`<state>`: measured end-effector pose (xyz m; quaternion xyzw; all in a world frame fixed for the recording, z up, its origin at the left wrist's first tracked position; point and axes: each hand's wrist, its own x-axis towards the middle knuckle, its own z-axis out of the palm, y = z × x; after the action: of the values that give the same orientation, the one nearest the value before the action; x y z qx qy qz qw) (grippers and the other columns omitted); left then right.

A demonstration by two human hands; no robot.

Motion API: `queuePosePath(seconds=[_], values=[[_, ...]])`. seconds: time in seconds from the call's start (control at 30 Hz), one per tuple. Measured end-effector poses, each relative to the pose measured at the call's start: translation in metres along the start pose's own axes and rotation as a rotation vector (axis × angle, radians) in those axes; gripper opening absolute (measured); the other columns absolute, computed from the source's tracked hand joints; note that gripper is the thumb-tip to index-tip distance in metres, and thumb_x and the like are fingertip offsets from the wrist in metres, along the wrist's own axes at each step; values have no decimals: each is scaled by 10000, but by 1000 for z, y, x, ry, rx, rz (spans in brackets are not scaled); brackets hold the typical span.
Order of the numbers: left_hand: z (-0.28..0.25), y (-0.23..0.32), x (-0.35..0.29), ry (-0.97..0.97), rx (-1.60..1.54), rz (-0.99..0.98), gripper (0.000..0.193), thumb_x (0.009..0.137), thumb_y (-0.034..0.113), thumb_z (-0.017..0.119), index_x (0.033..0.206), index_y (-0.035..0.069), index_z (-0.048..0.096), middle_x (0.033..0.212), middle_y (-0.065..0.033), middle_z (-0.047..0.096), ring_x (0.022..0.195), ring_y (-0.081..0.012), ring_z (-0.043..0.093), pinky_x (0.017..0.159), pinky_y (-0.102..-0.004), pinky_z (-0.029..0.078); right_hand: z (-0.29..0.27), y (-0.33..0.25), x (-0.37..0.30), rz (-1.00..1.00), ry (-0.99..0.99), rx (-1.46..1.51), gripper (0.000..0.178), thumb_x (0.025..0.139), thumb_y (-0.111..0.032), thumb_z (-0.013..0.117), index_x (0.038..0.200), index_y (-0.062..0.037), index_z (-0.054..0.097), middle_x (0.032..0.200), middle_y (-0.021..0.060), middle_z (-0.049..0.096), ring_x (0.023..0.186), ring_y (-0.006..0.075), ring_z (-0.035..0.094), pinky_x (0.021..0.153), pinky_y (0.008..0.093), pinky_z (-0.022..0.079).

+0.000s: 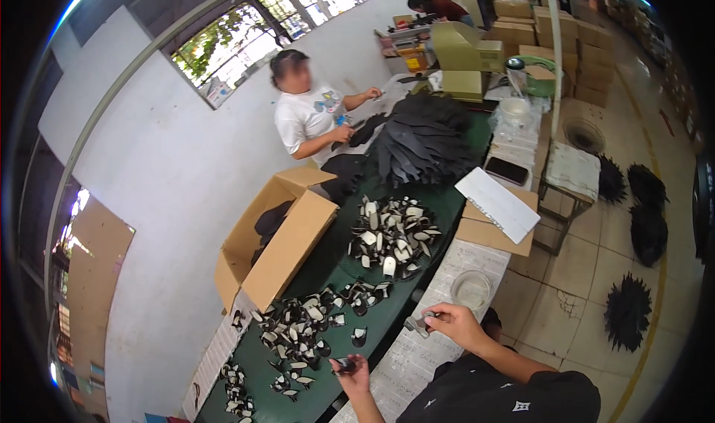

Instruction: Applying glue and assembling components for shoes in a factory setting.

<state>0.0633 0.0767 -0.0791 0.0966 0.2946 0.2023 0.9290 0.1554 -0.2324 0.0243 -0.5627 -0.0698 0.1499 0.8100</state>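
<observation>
My left hand (356,379) is closed on a small black piece (343,366), at the near edge of the green table (346,393). To its right, my right hand (456,326) pinches a small grey, partly see-through piece (418,325) above the pale ledge, beside a round clear dish (472,289). Many small black-and-white pieces lie in a loose pile (298,330) on the green table just beyond my left hand. More of the same kind are heaped in a round, dark shallow tray (391,237) farther back.
An open cardboard box (290,248) stands left of the tray. Behind lies a large stack of flat black pieces (424,140), where a co-worker in a white shirt (316,114) handles some. A white board (497,205), a phone (506,171) and a stool (570,171) are at right.
</observation>
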Motion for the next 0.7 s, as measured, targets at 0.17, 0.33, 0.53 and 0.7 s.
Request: queuePosePath(seconds=[0.17, 0.33, 0.53, 0.7], values=[[-16, -34, -24, -124, -224, 12, 287, 898, 179, 641, 1071, -5, 505, 1087, -193, 586, 1097, -375, 570, 1028, -531, 433, 11, 4, -2, 64, -94, 21, 244, 904, -79, 626, 1103, 62, 616, 944, 91, 662, 822, 133, 650, 738, 266, 549], [-38, -43, -55, 170, 569, 85, 247, 935, 247, 609, 948, 9, 547, 904, -114, 630, 840, -256, 659, 640, -303, 551, 26, 17, 1, 84, -163, 40, 226, 898, -35, 613, 1093, 76, 600, 970, 112, 643, 860, 159, 644, 751, 288, 561], [-59, -31, -73, 109, 1007, 249, 353, 936, 348, 600, 751, 54, 537, 647, -26, 560, 545, -142, 638, 432, -239, 470, 44, 22, -2, 129, -130, -21, 217, 882, -56, 627, 1057, 69, 604, 967, 109, 641, 855, 173, 643, 733, 295, 565], [-47, -16, -68, -3, 782, 295, 202, 946, 252, 589, 969, 52, 613, 791, -16, 596, 643, -120, 614, 568, -263, 536, 65, 23, 1, 91, -193, -127, 237, 899, -85, 621, 1079, 68, 606, 953, 92, 641, 858, 150, 629, 763, 291, 554]])
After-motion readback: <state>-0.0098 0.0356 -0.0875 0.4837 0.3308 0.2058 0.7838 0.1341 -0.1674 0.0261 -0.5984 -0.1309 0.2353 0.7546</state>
